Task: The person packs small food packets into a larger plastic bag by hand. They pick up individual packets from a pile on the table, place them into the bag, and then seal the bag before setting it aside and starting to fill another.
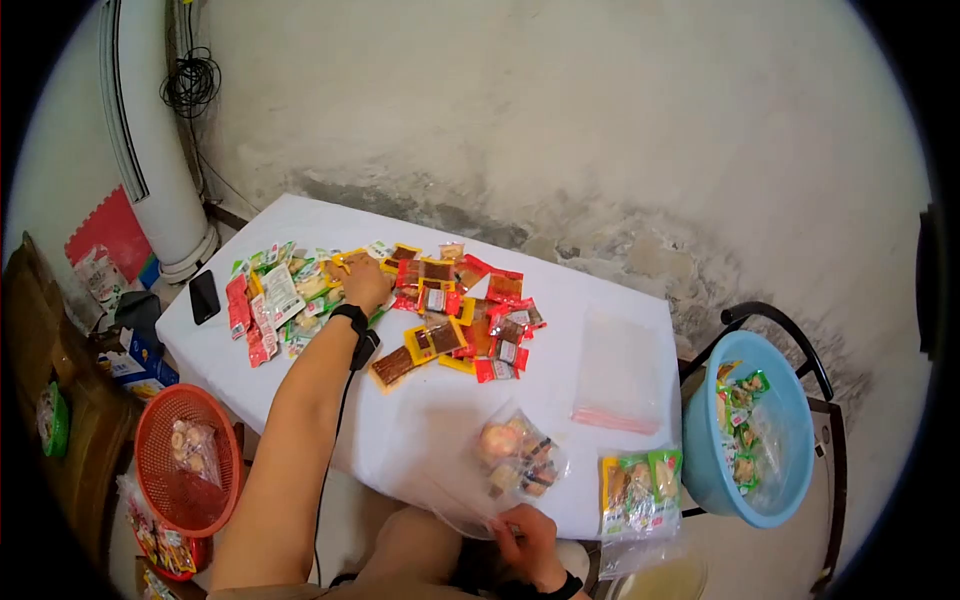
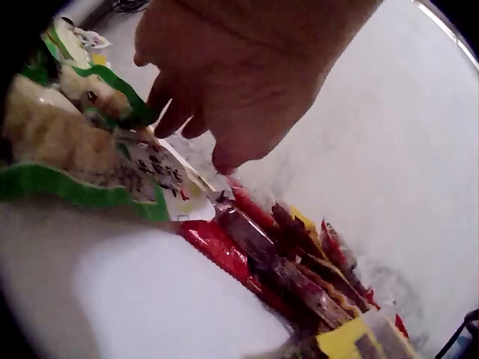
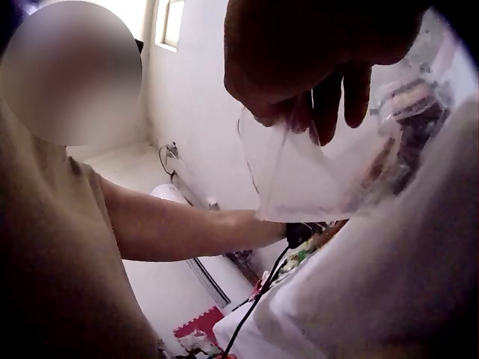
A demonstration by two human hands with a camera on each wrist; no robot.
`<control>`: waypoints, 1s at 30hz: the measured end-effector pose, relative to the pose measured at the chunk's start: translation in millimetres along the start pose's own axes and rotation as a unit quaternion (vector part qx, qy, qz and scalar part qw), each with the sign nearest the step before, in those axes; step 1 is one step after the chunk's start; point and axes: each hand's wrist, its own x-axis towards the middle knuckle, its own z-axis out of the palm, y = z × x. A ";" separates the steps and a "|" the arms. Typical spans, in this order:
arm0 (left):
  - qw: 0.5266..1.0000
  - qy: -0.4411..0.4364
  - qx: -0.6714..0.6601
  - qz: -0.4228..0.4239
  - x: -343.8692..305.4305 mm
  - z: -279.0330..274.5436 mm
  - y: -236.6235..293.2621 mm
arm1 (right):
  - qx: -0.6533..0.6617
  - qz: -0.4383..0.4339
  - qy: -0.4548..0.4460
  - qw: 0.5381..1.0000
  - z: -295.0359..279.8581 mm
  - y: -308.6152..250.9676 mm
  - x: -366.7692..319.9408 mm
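My left hand point(image 1: 365, 283) reaches into the pile of snack packets on the table, its fingers down at a yellow-edged packet point(image 1: 343, 262) between the green-and-white packets point(image 1: 318, 284) and the red-and-yellow ones point(image 1: 437, 272). In the left wrist view, the fingers of the left hand point(image 2: 224, 90) hang apart over the green-edged packets point(image 2: 67, 142). At the table's front edge, my right hand point(image 1: 530, 545) pinches the mouth of a clear plastic bag point(image 1: 450, 500). Several small wrapped snacks point(image 1: 520, 455) lie inside that bag. The right wrist view shows the bag's film point(image 3: 299, 172) stretched below the right hand point(image 3: 322, 67).
A stack of clear bags point(image 1: 615, 375) lies at the table's right, near a filled bag point(image 1: 640, 490) at the edge. A blue basin point(image 1: 700, 450) with packets stands to the right. On the left are a phone point(image 1: 204, 297) and a red basket point(image 1: 150, 450).
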 end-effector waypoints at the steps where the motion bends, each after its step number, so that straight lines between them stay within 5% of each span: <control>1: 1.000 0.000 -0.002 0.001 5.7 13.4 0.5 | -0.002 0.000 0.001 1.000 -0.1 4.4 1.3; 7: 0.990 -0.129 -0.025 0.052 7.3 18.8 -9.5 | 0.006 -0.039 0.028 0.999 -5.4 4.5 2.8; 10: 0.992 -0.090 -0.069 0.053 -1.2 12.0 -11.2 | 0.004 -0.020 0.022 1.000 -5.8 3.5 0.0; 12: 0.968 0.119 -0.202 0.093 -6.2 7.8 -14.7 | -0.001 0.006 0.014 1.000 -3.7 5.6 -2.4; 15: 0.967 0.114 -0.211 0.084 -5.0 -32.9 -13.1 | 0.023 0.034 0.032 0.999 3.2 10.9 -7.2; 17: 0.914 0.106 -0.391 0.025 -7.2 -50.8 -13.6 | 0.037 0.083 0.040 0.995 3.9 -1.3 -5.3; 19: 0.779 0.024 -0.626 -0.030 -20.5 -85.2 -8.2 | 0.023 0.041 0.068 0.997 5.3 -0.5 -4.9; 22: 0.738 -0.071 -0.670 -0.043 -87.6 -163.0 7.8 | 0.029 0.028 0.082 0.996 5.6 -7.2 -2.5; 24: 0.766 -0.186 -0.616 0.013 -148.1 -193.6 -3.1 | 0.024 0.018 0.087 0.996 7.6 -10.3 -1.8; 26: 0.620 -0.365 -0.694 0.023 -212.1 -187.3 -20.8 | 0.023 0.010 0.097 0.995 12.3 -11.4 -2.6; 28: 0.586 -0.487 -0.647 -0.033 -262.6 -210.1 -0.9 | 0.019 0.001 0.103 0.995 16.3 -13.9 -4.1; 30: 0.611 -0.535 -0.583 -0.030 -291.4 -209.0 16.6 | 0.016 0.010 0.113 0.993 19.7 -16.9 -5.9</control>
